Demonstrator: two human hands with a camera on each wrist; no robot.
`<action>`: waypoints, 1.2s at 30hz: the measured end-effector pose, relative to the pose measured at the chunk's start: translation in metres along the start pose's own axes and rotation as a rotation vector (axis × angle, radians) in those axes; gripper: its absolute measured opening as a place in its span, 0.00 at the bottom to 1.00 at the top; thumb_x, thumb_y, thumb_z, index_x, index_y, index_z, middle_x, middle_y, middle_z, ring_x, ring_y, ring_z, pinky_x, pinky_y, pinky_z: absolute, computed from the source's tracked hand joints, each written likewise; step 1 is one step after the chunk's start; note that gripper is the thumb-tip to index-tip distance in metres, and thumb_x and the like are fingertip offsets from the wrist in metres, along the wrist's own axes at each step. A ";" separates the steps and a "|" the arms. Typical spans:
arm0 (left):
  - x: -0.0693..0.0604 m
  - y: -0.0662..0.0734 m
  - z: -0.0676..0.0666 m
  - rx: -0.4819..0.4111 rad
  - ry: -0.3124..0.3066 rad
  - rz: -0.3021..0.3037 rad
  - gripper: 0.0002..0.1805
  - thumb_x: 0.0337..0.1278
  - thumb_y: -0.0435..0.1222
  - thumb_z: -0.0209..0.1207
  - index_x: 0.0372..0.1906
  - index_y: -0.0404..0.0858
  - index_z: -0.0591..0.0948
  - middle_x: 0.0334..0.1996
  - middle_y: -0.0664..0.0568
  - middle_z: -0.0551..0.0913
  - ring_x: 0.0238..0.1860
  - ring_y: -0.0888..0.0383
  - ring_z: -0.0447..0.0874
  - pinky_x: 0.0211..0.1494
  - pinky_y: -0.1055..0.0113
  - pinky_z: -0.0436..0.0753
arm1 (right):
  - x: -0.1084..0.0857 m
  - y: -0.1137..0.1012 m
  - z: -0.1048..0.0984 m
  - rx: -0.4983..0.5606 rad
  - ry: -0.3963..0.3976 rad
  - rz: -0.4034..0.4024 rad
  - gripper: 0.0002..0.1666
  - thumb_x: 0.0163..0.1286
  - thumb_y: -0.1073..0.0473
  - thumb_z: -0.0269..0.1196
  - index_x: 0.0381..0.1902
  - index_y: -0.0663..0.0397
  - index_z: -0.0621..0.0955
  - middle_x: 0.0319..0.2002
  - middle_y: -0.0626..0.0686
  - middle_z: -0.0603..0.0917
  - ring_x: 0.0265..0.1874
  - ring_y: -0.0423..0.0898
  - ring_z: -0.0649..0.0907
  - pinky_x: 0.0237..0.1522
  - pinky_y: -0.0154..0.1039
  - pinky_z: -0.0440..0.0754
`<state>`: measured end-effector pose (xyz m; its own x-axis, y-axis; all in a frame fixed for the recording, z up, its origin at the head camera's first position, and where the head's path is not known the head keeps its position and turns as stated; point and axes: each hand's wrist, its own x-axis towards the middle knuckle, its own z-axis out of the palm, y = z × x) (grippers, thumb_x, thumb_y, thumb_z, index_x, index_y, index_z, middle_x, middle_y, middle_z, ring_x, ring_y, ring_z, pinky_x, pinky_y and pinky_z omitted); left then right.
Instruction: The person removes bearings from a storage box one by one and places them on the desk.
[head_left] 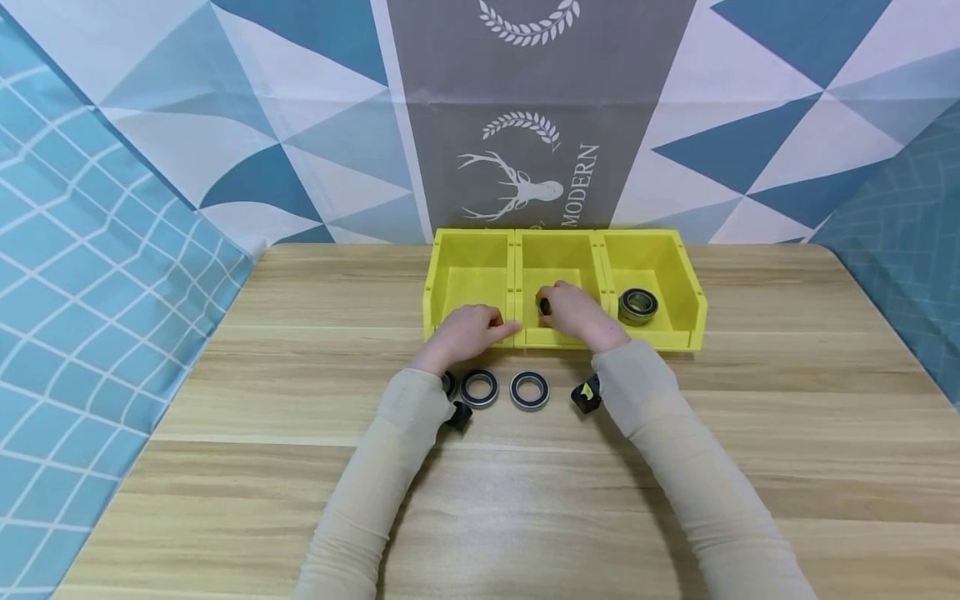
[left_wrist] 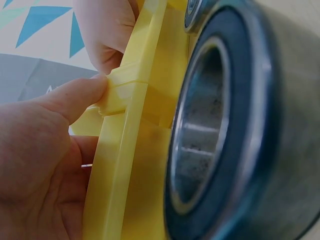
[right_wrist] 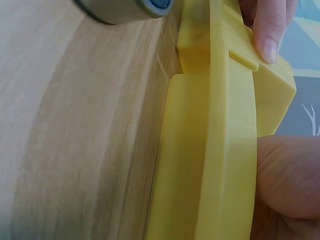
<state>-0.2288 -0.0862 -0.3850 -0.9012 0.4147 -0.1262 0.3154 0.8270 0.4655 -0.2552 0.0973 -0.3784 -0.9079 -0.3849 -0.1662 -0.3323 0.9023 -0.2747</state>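
The three-bay yellow bin (head_left: 678, 340) is standing along the far edge of the tabletop (head_left: 795, 392), and in its middle bay the right hand (head_left: 581, 312) is pinching what looks like a dark bearing (head_left: 545, 307), its fingers curled close. The left hand (head_left: 463, 332) is holding nothing that shows: its thumb is resting on the front rim beside the left divider, the fingers loosely bent. A thick bearing or stack (head_left: 637, 317) is lying in the right bay; three loose bearings (head_left: 529, 406) are lying nearer the tabletop's front edge. A weak pinch is risking a drop — smooth metal would be the cause — and the left wrist camera (head_left: 459, 416), sitting just beside the leftmost bearing, is threatening to nudge it. White "MODERN" is running sideways up the backdrop (head_left: 540, 79).
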 end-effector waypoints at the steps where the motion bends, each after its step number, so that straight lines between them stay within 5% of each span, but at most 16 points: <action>1: 0.000 0.000 0.000 0.001 0.001 -0.002 0.23 0.59 0.57 0.48 0.25 0.41 0.75 0.17 0.55 0.69 0.22 0.58 0.69 0.28 0.69 0.66 | 0.000 0.000 0.000 -0.003 0.001 0.000 0.22 0.63 0.58 0.60 0.53 0.62 0.73 0.48 0.63 0.75 0.48 0.56 0.76 0.50 0.49 0.73; 26: 0.002 0.002 -0.002 0.009 -0.006 -0.008 0.23 0.60 0.56 0.48 0.25 0.41 0.75 0.17 0.55 0.69 0.22 0.58 0.69 0.28 0.69 0.66 | -0.005 0.001 0.002 -0.009 0.123 -0.043 0.22 0.63 0.62 0.58 0.54 0.67 0.72 0.47 0.67 0.75 0.44 0.58 0.77 0.46 0.49 0.75; 36: 0.001 0.000 -0.001 0.007 -0.012 -0.005 0.23 0.59 0.57 0.48 0.24 0.41 0.74 0.17 0.54 0.69 0.22 0.58 0.69 0.28 0.69 0.66 | -0.003 0.003 0.007 0.099 0.209 -0.072 0.24 0.60 0.65 0.60 0.54 0.66 0.72 0.52 0.66 0.73 0.50 0.59 0.75 0.52 0.50 0.72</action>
<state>-0.2295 -0.0861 -0.3838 -0.8990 0.4154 -0.1389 0.3132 0.8313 0.4591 -0.2516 0.1003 -0.3857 -0.9194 -0.3897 0.0538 -0.3806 0.8465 -0.3724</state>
